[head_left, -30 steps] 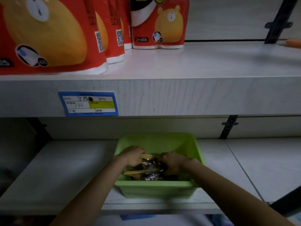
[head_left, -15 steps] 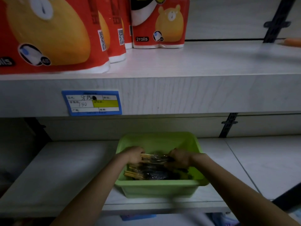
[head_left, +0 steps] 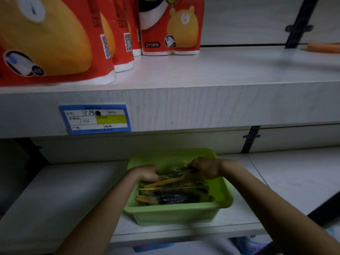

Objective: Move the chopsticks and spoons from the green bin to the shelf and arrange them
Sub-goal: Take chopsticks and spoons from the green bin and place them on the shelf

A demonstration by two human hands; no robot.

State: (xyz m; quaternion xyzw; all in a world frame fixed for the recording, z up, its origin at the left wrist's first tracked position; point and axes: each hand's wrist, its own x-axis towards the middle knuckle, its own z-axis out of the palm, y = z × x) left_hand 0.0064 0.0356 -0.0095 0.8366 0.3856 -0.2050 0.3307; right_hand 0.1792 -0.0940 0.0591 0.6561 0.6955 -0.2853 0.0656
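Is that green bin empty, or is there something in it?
Not empty: the green bin holds several bundles of wrapped chopsticks lying across its bottom.

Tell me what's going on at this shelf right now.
A person has both hands inside the green plastic bin, which sits on the lower white shelf. The left hand and right hand each grip an end of a clear-wrapped bundle of wooden chopsticks, raised at a slant above the other wrapped bundles lying in the bin.

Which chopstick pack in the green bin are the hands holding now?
The topmost pack, gripped by the left hand and right hand; the other packs lie loose below it in the green bin.
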